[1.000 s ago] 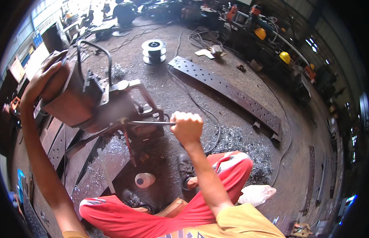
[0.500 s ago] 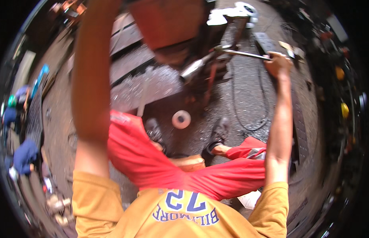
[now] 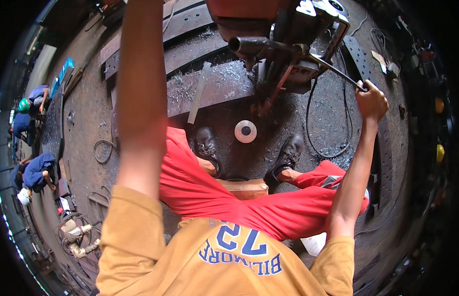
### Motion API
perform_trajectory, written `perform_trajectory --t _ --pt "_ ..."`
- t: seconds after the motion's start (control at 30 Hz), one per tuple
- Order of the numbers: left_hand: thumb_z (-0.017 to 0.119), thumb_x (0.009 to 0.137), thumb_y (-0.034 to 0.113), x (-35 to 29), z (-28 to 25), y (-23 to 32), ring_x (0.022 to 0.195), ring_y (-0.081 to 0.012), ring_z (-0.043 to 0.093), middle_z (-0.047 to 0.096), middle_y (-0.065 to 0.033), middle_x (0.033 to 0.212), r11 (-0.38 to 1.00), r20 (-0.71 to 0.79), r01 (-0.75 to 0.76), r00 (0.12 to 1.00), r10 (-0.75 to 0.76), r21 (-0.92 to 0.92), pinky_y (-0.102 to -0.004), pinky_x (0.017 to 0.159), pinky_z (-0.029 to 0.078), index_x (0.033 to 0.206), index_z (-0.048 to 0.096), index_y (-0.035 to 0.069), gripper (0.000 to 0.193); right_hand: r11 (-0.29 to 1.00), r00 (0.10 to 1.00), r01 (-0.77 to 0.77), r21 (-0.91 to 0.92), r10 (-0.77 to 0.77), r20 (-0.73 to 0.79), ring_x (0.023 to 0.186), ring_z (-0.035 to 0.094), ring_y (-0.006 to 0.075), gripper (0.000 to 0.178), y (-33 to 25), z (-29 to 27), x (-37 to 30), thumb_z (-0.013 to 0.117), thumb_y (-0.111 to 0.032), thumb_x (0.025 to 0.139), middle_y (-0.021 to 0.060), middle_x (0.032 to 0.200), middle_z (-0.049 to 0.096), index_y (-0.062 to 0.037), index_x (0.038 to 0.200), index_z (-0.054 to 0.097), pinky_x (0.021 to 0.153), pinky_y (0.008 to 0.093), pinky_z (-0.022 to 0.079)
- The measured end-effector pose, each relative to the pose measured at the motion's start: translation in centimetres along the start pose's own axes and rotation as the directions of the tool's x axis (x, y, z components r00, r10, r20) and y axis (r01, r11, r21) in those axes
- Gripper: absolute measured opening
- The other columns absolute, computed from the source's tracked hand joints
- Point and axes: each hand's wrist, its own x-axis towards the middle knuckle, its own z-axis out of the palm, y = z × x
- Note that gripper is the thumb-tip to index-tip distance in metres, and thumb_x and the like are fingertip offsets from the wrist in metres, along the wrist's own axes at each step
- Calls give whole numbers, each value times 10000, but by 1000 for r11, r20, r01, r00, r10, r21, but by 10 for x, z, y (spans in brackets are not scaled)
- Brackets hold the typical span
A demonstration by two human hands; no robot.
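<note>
My right hand (image 3: 372, 102) is closed around the end of a thin metal rod (image 3: 338, 72), a lever on a drilling machine (image 3: 247, 15) in front of me. The rod slopes down to the right from the machine's hub. From the same hub a thicker dark pipe (image 3: 251, 45) points left, its hollow end toward me. A red bar (image 3: 281, 81) slants down below the hub. My left arm (image 3: 143, 98) reaches up past the top of the picture, so its hand is hidden from view.
Steel plates (image 3: 222, 86) strewn with shavings lie under the machine, with a flat strip (image 3: 200, 93) across one. A pale ring-shaped disc (image 3: 246, 131) rests between my shoes. A black cable (image 3: 308, 118) loops at right. Two people (image 3: 37, 172) bend over work at far left.
My right hand has pulled the rod down toward me, turning the hub clockwise. The thick pipe swung from lower left up to the left. The whole view has also shifted.
</note>
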Motion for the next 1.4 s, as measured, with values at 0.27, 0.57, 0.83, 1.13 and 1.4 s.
perform_trajectory --t 0.27,0.57,0.83,1.13,1.4 --pt "667 851 377 -428 -149 -57 1144 -458 606 629 -314 1198 354 370 326 12 -929 877 -484 986 492 1160 624 -71 546 999 987 12 33 -17 157 965 700 379 281 -6 17 34 579 -398 863 133 1016 735 -242 1011 759 849 474 564" --pt "739 843 326 -520 -165 -38 1076 -332 674 703 -204 1114 315 452 434 -261 -853 844 -431 919 528 1021 703 46 334 999 957 -51 6 47 285 1009 698 341 315 2 11 31 622 -354 845 108 1076 732 -229 1102 755 899 447 557" --pt "453 1008 166 -526 -131 25 966 -525 580 555 -357 1080 527 447 583 290 -846 619 -558 817 470 1226 478 -51 309 997 970 -71 2 69 231 991 706 326 317 6 19 27 622 -379 844 101 1073 735 -234 1091 759 904 437 559" --pt "429 1014 178 -525 -135 40 779 -412 692 692 -247 801 226 449 716 -135 -883 661 -492 762 518 1193 473 -46 290 998 966 -62 13 57 252 993 705 327 325 2 17 31 617 -390 848 90 1075 735 -242 1106 749 894 430 559" --pt "496 1010 280 -503 -153 86 714 -361 697 676 -226 781 396 603 735 -21 -798 550 -465 627 509 1172 598 70 284 998 976 -56 13 52 210 960 717 310 316 6 19 25 608 -398 857 84 1051 741 -238 1085 758 882 418 563"
